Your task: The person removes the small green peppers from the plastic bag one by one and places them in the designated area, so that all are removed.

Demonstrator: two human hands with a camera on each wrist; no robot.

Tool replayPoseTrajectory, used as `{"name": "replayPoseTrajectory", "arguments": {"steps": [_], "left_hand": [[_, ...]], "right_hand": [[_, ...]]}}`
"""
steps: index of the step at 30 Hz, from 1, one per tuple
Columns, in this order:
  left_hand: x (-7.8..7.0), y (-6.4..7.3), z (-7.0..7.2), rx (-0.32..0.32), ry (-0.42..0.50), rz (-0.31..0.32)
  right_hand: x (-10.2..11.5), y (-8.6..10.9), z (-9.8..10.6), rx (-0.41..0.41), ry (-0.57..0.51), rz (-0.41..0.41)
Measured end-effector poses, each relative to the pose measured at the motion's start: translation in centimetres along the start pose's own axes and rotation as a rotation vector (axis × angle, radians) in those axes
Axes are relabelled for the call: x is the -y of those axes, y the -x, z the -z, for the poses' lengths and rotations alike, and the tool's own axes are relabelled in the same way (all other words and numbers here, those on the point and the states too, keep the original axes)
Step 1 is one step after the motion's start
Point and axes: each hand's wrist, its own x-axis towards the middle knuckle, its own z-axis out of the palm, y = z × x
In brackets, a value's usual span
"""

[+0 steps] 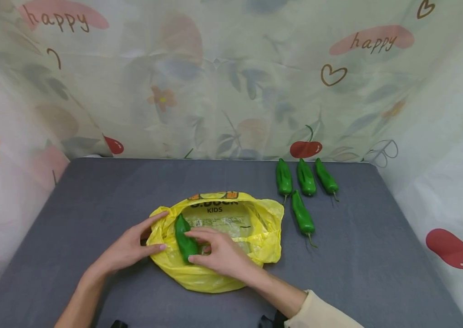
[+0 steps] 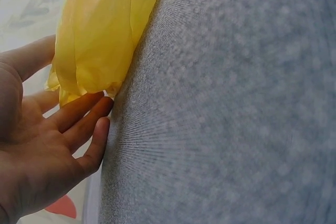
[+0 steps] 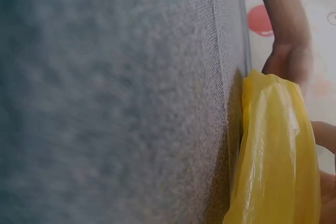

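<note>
A yellow plastic bag (image 1: 215, 278) lies on the table with its mouth spread open. Inside its left part is a green chili pepper (image 1: 182, 228), tilted. My right hand (image 1: 225, 255) reaches into the bag from the right and holds this pepper with thumb and fingertips. At the bag's left rim, my left hand (image 1: 133, 243) rests with thumb and forefinger spread over the yellow plastic. In the left wrist view its other fingers (image 2: 79, 111) are loosely bent against the bag's outer side. The right wrist view shows the bag's side, which hides the right hand's fingers.
Several more green chili peppers lie at the back right of the grey table (image 1: 358, 255): three in a row, including a pepper (image 1: 283, 177) on the left, and another pepper (image 1: 302, 216) nearer the bag. A printed curtain (image 1: 215, 91) hangs behind the table.
</note>
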Motion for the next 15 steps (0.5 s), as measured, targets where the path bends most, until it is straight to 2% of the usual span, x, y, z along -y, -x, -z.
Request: {"name": "replayPoseTrajectory", "arguments": {"steps": [7, 15], "left_hand": [[0.0, 0.0, 0.0, -0.008, -0.003, 0.016], [-0.2, 0.1, 0.1, -0.003, 0.004, 0.004]], "right_hand": [[0.3, -0.7, -0.3, 0.04, 0.173, -0.011], [0.2, -1.4, -0.6, 0.069, 0.218, -0.043]]}}
